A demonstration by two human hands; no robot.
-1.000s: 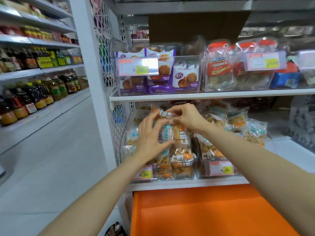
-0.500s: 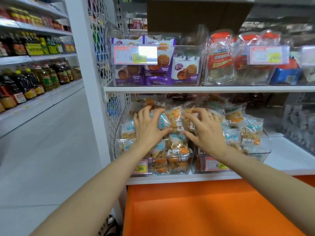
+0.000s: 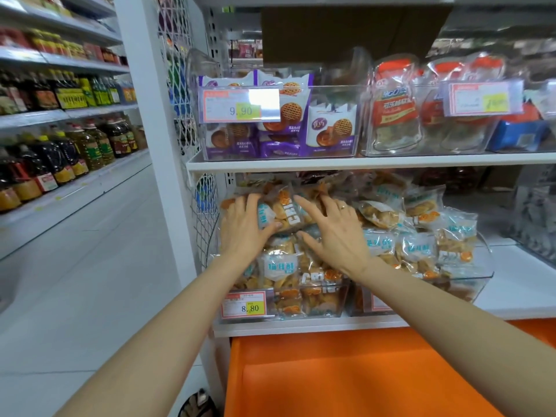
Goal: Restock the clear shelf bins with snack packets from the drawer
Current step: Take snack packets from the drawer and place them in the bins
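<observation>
The snack packets sit heaped in a clear bin on the lower shelf, at the centre of the frame, piled above its rim. One packet with white lettering lies on top of the heap, between the two hands. The left hand rests flat on the left side of the pile, fingers spread, thumb touching that top packet. The right hand presses down just right of it, fingers straight and splayed, a ring on one finger. Neither hand grips anything.

A price tag reading 8.80 hangs on the bin's front. A second clear bin, right of centre, holds more of the same packets. Below, at the bottom of the frame, the orange drawer stands open. On the shelf above, purple biscuit packs fill another bin. Oil bottles line the shelves at the left.
</observation>
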